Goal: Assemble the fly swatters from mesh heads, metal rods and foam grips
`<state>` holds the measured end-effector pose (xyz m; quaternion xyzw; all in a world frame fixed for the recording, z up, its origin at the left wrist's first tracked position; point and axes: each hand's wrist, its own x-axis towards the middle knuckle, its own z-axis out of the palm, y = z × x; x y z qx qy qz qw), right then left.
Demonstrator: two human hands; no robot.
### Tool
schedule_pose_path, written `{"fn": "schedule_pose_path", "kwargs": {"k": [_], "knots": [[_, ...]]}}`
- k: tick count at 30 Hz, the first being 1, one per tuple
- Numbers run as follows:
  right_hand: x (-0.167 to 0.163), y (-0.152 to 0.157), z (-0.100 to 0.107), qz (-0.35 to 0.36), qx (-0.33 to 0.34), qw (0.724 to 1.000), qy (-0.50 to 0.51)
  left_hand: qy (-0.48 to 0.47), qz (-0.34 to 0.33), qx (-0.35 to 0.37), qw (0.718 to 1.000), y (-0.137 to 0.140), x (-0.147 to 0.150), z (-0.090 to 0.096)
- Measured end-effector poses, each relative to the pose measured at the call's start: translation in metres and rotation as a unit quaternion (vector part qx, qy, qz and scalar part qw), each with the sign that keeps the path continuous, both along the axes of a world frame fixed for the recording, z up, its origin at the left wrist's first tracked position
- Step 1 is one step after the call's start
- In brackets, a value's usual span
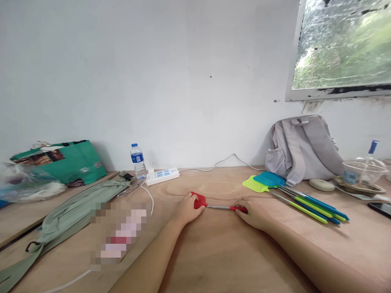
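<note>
A red fly swatter (pixel 218 207) with a metal rod lies crosswise in front of me, low over or on the wooden table. My left hand (pixel 190 206) grips its red mesh head, covering part of it. Around the red handle end, my right hand (pixel 251 211) has its fingers closed. To the right of that hand lies a pile of fly swatters, with a yellow-green head (pixel 255 184) and a blue head (pixel 269 178) on top of each other. Their blue and yellow-green handles point toward the right front.
A grey backpack (pixel 305 148) leans on the wall at the right, beside a plastic cup (pixel 365 169) and a phone (pixel 380 209). Leftward are a water bottle (pixel 138 162), a power strip (pixel 163 176), a grey-green strap bag (pixel 82 207) and a green bag (pixel 73 162).
</note>
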<state>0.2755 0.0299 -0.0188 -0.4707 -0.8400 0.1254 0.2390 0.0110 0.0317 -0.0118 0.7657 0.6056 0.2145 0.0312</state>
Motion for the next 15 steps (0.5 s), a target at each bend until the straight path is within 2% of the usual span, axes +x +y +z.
{"fn": "schedule_pose_path", "kwargs": {"k": [9,15], "knots": [[0.0018,0.0023,-0.0012,-0.021,-0.025,0.999,0.008,0.005,0.003,-0.003,1.000,0.0000,-0.0001,-0.0002],[0.0027,0.0041,-0.0050,-0.018,-0.016,1.000,0.004,0.011,-0.022,0.000,1.000,-0.0010,0.0003,-0.0011]]}}
